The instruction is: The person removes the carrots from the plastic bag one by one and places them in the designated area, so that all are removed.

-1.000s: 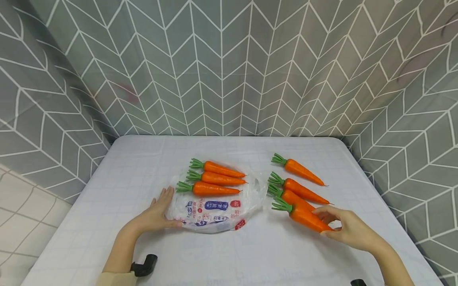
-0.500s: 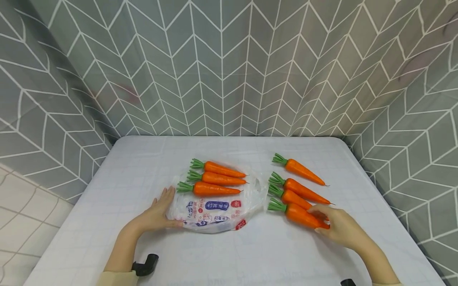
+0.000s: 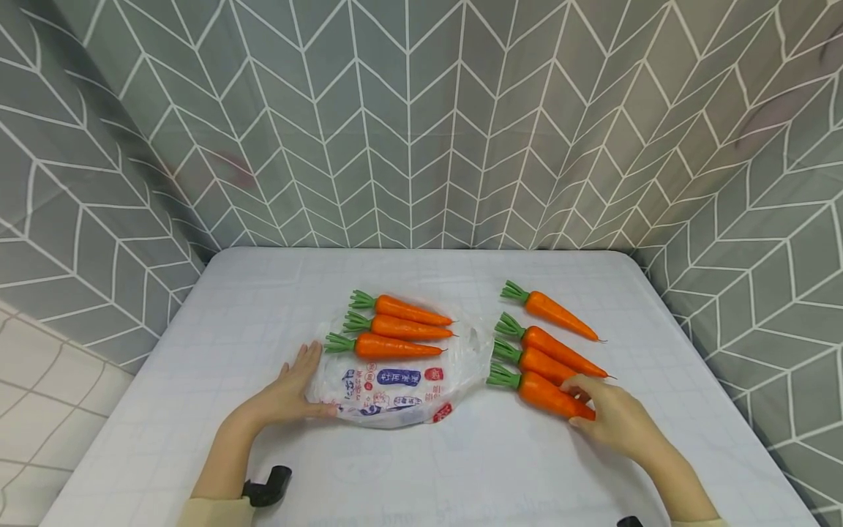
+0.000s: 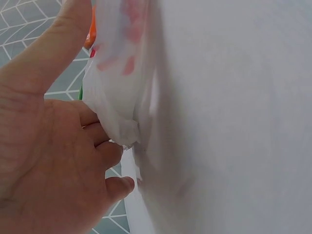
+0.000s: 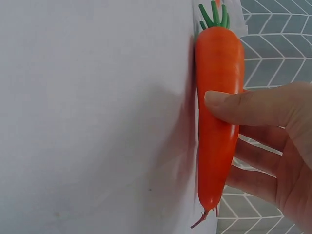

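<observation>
My right hand holds an orange carrot with green stems by its tapered half. The right wrist view has the thumb across that carrot and the other fingers behind it. Just beyond lie two more carrots, a nearer one and a farther one, close side by side. My left hand rests at the left edge of a translucent plastic bag with blue and red print. In the left wrist view its fingers are loosely bent beside the crumpled bag edge.
Three carrots lie in a row on the bag: a far one, a middle one and a near one. Another carrot lies apart at the back right. A patterned grey curtain surrounds the white table.
My right hand has moved left and slightly away from me with the carrot, bringing it alongside the others on the right. The left hand has stayed at the bag.
</observation>
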A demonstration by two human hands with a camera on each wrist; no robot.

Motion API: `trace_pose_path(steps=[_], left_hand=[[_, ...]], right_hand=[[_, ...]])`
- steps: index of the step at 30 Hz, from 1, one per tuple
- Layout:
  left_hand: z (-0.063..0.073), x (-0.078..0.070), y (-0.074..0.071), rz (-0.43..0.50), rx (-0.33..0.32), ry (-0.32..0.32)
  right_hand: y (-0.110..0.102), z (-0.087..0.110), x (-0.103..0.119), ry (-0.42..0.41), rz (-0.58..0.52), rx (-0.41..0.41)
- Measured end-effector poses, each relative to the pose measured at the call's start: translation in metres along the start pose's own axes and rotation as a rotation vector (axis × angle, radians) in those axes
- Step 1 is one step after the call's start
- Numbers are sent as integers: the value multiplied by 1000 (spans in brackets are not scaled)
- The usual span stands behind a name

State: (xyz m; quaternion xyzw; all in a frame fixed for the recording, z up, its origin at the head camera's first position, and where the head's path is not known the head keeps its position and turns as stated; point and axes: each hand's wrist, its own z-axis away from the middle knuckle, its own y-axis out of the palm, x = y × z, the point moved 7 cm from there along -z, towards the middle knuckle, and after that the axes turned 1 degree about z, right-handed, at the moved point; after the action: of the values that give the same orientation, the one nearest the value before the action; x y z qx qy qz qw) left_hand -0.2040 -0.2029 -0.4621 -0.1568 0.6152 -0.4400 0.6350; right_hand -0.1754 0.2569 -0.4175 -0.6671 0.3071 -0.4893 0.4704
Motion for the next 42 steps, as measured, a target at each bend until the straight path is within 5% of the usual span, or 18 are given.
trace_pose_path(steps=[11, 20, 28, 35, 42], left_hand=[[-1, -1, -1, 0, -1, -1], [2, -4, -3, 5, 0, 28], [3, -4, -3, 8, -6, 29], [3, -3, -3, 3, -8, 25], [3, -2, -2, 4, -6, 24]], right_hand=[[4, 2, -5, 54, 16, 8], [-16, 1, 1, 69, 36, -25], [-31, -3, 13, -103, -166, -145], [-24, -12, 19, -102, -461, -46], [-21, -21, 31, -106, -583, 10]])
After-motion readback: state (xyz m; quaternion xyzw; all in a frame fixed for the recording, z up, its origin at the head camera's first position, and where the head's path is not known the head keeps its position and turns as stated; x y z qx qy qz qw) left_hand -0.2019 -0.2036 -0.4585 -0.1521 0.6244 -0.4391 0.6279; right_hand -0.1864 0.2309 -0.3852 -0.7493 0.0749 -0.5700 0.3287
